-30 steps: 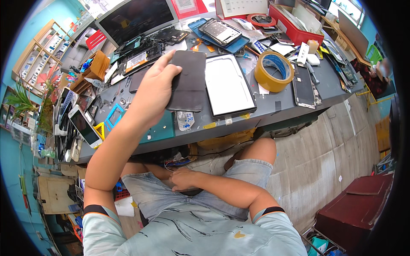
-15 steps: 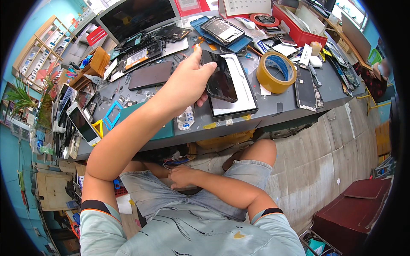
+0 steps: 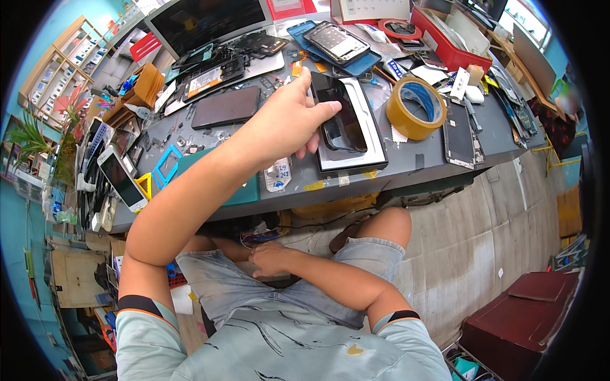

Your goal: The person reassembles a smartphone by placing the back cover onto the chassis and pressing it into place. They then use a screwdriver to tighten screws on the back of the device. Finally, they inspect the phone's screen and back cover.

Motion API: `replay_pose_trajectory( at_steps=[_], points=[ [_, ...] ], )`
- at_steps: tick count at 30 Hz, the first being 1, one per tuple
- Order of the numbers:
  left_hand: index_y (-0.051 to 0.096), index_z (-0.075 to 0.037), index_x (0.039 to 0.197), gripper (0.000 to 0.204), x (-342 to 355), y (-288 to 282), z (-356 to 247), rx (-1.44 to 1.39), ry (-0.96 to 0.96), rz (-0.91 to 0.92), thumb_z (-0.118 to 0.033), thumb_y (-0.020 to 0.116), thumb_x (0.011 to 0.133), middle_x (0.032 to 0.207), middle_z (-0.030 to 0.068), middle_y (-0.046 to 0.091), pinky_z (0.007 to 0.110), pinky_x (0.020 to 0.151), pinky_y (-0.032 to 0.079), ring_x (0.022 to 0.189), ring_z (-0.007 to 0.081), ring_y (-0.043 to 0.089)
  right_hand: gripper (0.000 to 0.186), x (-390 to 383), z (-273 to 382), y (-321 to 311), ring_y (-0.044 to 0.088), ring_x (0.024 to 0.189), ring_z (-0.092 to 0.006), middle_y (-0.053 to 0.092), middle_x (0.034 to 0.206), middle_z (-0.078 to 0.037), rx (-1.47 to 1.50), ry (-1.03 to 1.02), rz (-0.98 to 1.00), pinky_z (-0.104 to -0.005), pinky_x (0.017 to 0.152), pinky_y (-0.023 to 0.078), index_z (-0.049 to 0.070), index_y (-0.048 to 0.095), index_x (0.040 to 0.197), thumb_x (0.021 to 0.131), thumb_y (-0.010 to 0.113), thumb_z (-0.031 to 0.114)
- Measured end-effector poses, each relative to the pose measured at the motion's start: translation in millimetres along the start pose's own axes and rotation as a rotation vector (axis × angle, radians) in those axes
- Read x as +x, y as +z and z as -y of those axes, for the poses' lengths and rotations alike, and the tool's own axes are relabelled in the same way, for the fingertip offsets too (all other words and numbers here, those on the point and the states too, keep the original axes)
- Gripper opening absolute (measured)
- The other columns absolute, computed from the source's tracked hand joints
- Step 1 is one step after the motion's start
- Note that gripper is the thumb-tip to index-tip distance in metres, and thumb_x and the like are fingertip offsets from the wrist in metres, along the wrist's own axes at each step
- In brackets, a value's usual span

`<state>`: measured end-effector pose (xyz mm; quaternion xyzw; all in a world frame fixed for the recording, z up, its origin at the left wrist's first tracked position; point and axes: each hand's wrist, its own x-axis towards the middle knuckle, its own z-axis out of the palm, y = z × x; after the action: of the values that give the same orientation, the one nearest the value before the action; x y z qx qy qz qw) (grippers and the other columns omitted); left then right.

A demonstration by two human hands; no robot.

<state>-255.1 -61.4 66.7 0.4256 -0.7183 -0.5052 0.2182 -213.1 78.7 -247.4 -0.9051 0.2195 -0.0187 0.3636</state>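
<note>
A black smartphone lies screen up in the white inner tray of a shallow black box on the grey desk. Over its left edge reaches my left hand. The thumb is on or just above the phone's screen, the index finger points away, and the other fingers hang left of the box, apart from one another. My right hand rests in my lap near the left thigh, fingers loosely extended and holding nothing visible. Left of the box lies another dark phone.
A roll of brown tape stands right of the box, with a phone screen part beyond it. Phone frames, a laptop and loose parts crowd the back. A white phone sits at the left edge, near a plant.
The black smartphone has gone from tilted over the box's left side to lying in the white tray. My left hand moved slightly right with it and loosened. My right hand stayed put.
</note>
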Motion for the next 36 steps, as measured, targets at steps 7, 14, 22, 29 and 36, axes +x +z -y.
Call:
replay_pose_trajectory(
  at_steps=[7, 14, 22, 29, 36],
  points=[
    [-0.001, 0.014, 0.166, 0.097, -5, -5, 13, -0.128, 0.041, 0.061, -0.016, 0.068, 0.105, 0.089, 0.0114, 0.065, 0.028, 0.05, 0.051, 0.064, 0.0142, 0.065, 0.051, 2, 0, 4, 0.07, 0.119, -0.0374, 0.075, 0.122, -0.019, 0.017, 0.032, 0.026, -0.0502, 0.099, 0.055, 0.002, 0.074, 0.118, 0.094, 0.076, 0.048],
    [0.004, 0.009, 0.169, 0.095, -21, -10, -4, 0.056, 0.063, 0.114, -0.016, 0.069, 0.104, 0.105, 0.0128, 0.066, 0.029, 0.059, 0.057, 0.073, 0.0155, 0.068, 0.052, 4, -9, 14, 0.069, 0.119, -0.0386, 0.074, 0.121, -0.019, 0.01, -0.008, -0.051, -0.0489, 0.1, 0.055, 0.002, 0.075, 0.114, 0.093, 0.077, 0.049],
    [0.028, 0.017, 0.16, 0.091, -8, 6, 20, 0.463, 0.359, -0.084, -0.024, 0.079, 0.097, 0.098, 0.0216, 0.076, 0.041, 0.08, 0.061, 0.083, 0.0337, 0.076, 0.053, -1, -1, -5, 0.066, 0.13, -0.0389, 0.07, 0.137, -0.024, 0.011, 0.07, 0.074, -0.0485, 0.106, 0.053, 0.002, 0.073, 0.121, 0.096, 0.074, 0.048],
    [0.046, 0.013, 0.15, 0.082, -22, 5, 15, 0.338, 0.383, -0.193, -0.015, 0.088, 0.084, 0.094, 0.024, 0.076, 0.046, 0.087, 0.06, 0.097, 0.0408, 0.076, 0.058, -2, 8, -13, 0.068, 0.123, -0.0378, 0.074, 0.128, -0.02, -0.016, 0.078, 0.099, -0.0476, 0.102, 0.054, 0.002, 0.074, 0.124, 0.096, 0.073, 0.053],
    [0.057, 0.004, 0.144, 0.07, -40, -2, 35, 0.241, 0.631, -0.429, -0.018, 0.089, 0.085, 0.103, 0.0182, 0.073, 0.04, 0.077, 0.059, 0.087, 0.031, 0.074, 0.058, -1, 12, -16, 0.068, 0.123, -0.0396, 0.073, 0.129, -0.021, 0.017, 0.075, 0.111, -0.0474, 0.103, 0.053, 0.003, 0.073, 0.126, 0.097, 0.073, 0.053]
  ],
)
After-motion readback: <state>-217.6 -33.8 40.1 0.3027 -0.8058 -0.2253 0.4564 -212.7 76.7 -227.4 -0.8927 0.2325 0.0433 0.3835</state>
